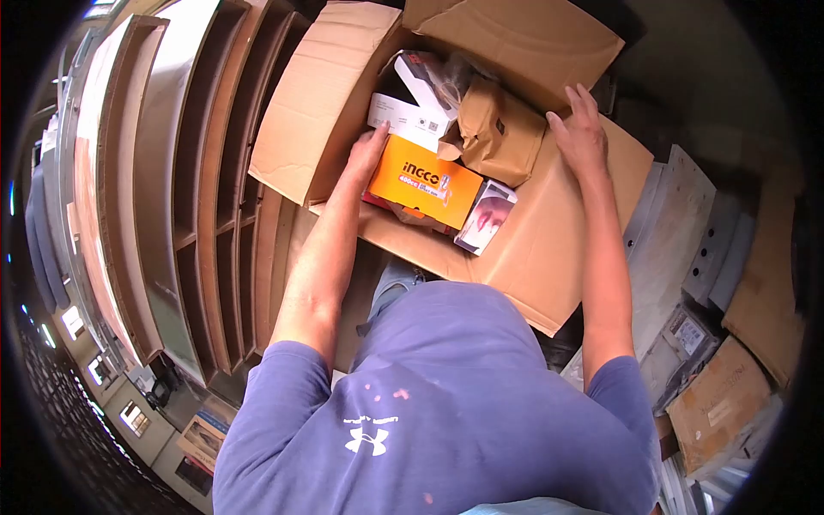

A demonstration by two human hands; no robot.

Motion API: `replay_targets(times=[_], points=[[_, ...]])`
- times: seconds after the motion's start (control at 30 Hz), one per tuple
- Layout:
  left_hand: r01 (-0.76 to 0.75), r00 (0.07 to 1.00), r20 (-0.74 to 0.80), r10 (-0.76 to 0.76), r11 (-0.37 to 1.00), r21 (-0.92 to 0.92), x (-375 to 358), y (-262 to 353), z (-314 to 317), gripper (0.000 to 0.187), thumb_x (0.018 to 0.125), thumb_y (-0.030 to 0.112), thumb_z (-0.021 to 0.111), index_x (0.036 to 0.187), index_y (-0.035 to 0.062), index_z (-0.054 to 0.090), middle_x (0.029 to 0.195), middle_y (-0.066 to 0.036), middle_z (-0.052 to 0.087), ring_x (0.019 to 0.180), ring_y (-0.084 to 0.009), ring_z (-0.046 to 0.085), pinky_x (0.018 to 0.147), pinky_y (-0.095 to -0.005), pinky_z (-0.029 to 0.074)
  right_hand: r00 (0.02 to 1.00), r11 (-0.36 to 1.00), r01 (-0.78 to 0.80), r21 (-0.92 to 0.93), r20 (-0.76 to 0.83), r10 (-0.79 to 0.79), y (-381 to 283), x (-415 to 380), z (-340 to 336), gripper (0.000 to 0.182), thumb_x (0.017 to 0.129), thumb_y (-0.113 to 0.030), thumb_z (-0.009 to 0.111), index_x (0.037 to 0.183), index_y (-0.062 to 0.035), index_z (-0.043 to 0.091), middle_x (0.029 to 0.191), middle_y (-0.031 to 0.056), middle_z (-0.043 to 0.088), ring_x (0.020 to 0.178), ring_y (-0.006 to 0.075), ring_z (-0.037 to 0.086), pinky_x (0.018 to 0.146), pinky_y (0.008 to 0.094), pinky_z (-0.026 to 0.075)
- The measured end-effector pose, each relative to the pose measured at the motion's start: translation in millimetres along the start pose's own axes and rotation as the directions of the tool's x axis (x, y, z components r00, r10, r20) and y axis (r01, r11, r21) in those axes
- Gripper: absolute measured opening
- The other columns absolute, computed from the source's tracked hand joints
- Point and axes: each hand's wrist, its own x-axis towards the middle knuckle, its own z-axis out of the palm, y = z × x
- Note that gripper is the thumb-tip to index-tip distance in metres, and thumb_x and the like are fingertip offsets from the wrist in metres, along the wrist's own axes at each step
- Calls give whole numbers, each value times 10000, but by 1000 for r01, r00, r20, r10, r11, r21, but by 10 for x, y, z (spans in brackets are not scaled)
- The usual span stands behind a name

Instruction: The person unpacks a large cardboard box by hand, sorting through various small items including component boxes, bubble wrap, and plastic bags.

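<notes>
A large cardboard carton (313, 94) stands with its flaps folded out. Inside it lie an orange INGCO box (427, 182), a white box (403, 118), a black and white box (427, 81), a brown paper package (498, 137) and a small box with a lips picture (487, 217). My left hand (369, 150) is at the left edge of the orange box, near the white box; what its fingers hold, if anything, is hidden. Over the carton's right side, my right hand (583, 137) has its fingers spread and holds nothing, close to the right flap.
Tall brown shelf-like panels (189, 189) stand along the left. To the right are grey-white boards (669, 232) and a worn cardboard piece (719, 403). Another small carton (202, 439) sits at the lower left.
</notes>
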Motion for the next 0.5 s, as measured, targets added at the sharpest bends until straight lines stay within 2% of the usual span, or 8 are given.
replay_targets(times=[0.03, 0.07, 0.17, 0.23, 0.27, 0.3, 0.37, 0.5], points=[[-52, 997, -54, 51, 998, -26, 44, 57, -6, 907, 906, 687, 526, 1392, -78, 502, 1398, -253, 548, 1308, -314, 523, 1074, -377, 402, 1000, 1000, -16, 16, -9, 16, -38, 0, 4, 549, 869, -251, 713, 1344, -32, 547, 1437, 210, 491, 1268, 379, 534, 1041, 440, 460], [66, 979, -190, -73, 997, -45, 140, 142, 7, 865, 892, 663, 571, 1367, -59, 542, 1377, -240, 570, 1273, -311, 549, 1064, -383, 409, 1000, 1000, -9, 13, 1, 9, -96, 6, 0, 549, 869, -251, 713, 1344, -32, 547, 1437, 210, 491, 1268, 379, 534, 1041, 440, 460], [125, 984, -80, -158, 938, -323, 318, 390, 132, 846, 869, 646, 620, 1342, -53, 570, 1351, -217, 597, 1239, -304, 576, 1044, -394, 428, 999, 998, 6, 67, 42, -9, -290, 50, 45, 537, 868, -251, 711, 1330, -24, 557, 1351, 209, 560, 1230, 379, 558, 1037, 425, 460], [77, 991, -58, -117, 882, -466, -66, 904, 320, 883, 821, 624, 696, 1346, -72, 559, 1357, -219, 593, 1233, -310, 586, 1045, -392, 434, 996, 994, 23, 109, 85, -32, -468, 107, 137, 551, 865, -277, 708, 1329, -22, 556, 1319, 209, 577, 1213, 376, 569, 1033, 422, 463], [62, 963, -217, -161, 914, -402, 520, 596, 402, 930, 750, 611, 768, 1316, -99, 566, 1354, -245, 588, 1218, -319, 598, 1055, -395, 440, 994, 994, 35, 105, 95, -45, -560, 142, 204, 551, 865, -277, 708, 1329, -22, 556, 1319, 209, 577, 1213, 376, 569, 1033, 422, 463], [67, 961, -219, -171, 907, -415, 723, 523, 475, 930, 750, 611, 768, 1316, -99, 566, 1354, -245, 588, 1218, -319, 598, 1055, -395, 440, 992, 993, 32, 112, 119, -46, -654, 169, 287, 562, 862, -293, 709, 1329, -21, 556, 1319, 207, 577, 1213, 374, 569, 1032, 422, 464], [289, 807, -485, -336, 942, -172, 866, 527, 580, 871, 659, 491, 845, 1246, -106, 603, 1309, -261, 610, 1200, -330, 614, 1047, -391, 466, 987, 992, 46, 121, 146, -63, -839, 220, 429, 572, 859, -310, 709, 1328, -20, 556, 1319, 205, 576, 1213, 373, 570, 1031, 423, 465], [229, 848, -397, -351, 918, -323, 511, 639, 517, 867, 644, 405, 844, 1265, -135, 571, 1298, -281, 606, 1214, -327, 607, 1036, -382, 478, 971, 983, 22, 183, 232, -65, -1087, 296, 654, 612, 858, -339, 711, 1353, -25, 535, 1328, 204, 573, 1215, 367, 572, 1041, 431, 461]])
